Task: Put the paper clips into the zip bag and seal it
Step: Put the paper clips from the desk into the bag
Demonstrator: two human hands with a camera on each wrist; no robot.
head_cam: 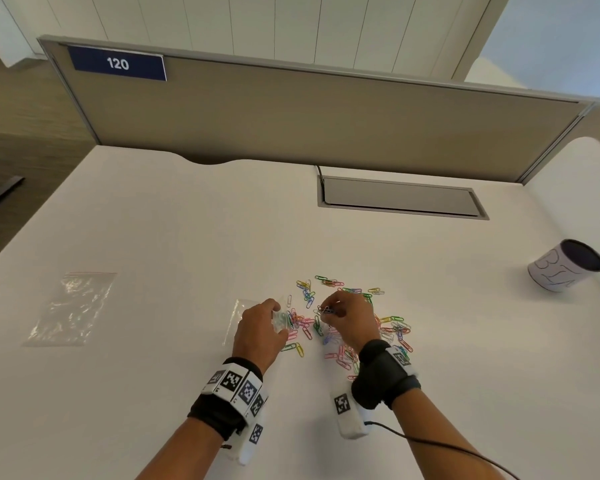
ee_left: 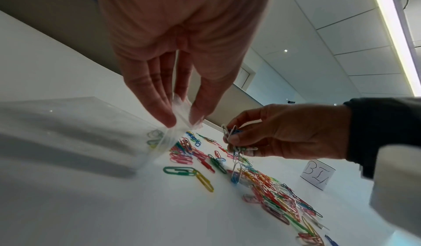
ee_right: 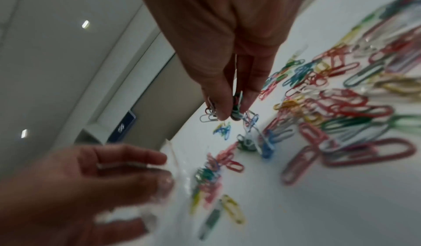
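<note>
Filling a zip bag from a scatter of coloured paper clips

A spare clear bag (head_cam: pixel 70 308) lies far left on the white desk (head_cam: pixel 187 237). The left hand (head_cam: pixel 261 328) pinches the zip bag (ee_left: pixel 95 134) mouth; a few clips lie inside. The right hand (head_cam: pixel 350 318) pinches a clip cluster (ee_left: pixel 233 138) above the paper clips (head_cam: pixel 392 327). A labelled cup (head_cam: pixel 567 265) stands far right.

I'm at an office workstation. My white table (head_cam: pixel 153 220) is backed by a beige partition screen (head_cam: pixel 291 112) carrying a blue plate (head_cam: pixel 118 64) numbered 120, the way desks get labelled in an open-plan room. A grey cable hatch (head_cam: pixel 400 197) is set into the tabletop, with a cord running in at its corner. Overhead I see panelled ceiling (ee_left: pixel 341 42) and a long light strip (ee_left: pixel 394 33); wood-look flooring, I think, off left (head_cam: pixel 21 109).
</note>
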